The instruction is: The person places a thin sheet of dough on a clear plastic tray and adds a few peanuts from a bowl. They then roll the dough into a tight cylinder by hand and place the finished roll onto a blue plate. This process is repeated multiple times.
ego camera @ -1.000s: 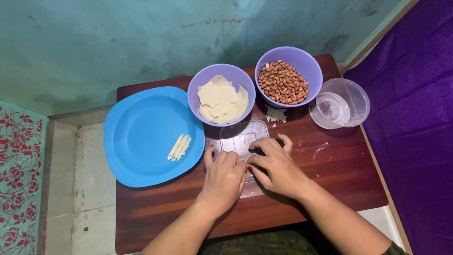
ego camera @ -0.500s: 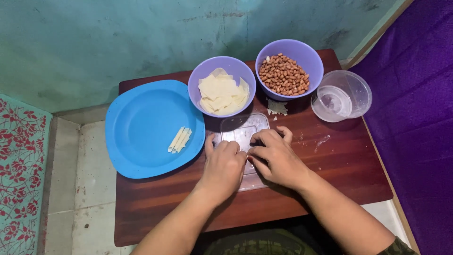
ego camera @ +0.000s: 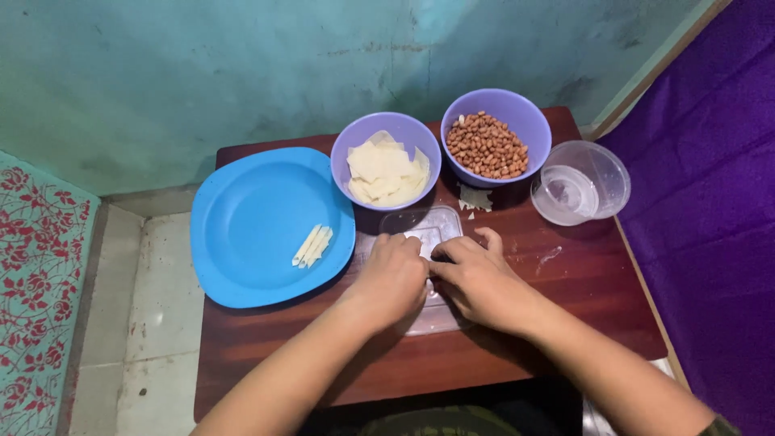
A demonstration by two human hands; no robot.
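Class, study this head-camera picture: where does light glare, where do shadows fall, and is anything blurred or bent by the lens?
Head view: soft, even light, slightly dim; faint glare on the clear plastic container and on the wooden table; soft shadows beneath the left hand, right hand and blue plate; peanuts sharp; wall line at the top right leans, a wide-lens effect.

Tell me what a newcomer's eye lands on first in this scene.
First, the two hands, left hand and right hand, pressed together on a clear plastic sheet at the middle of the dark wooden table. Next, the big blue plate at left holding a few pale rolled sticks. Behind stand two purple bowls: one of pale wrappers, one of peanuts.
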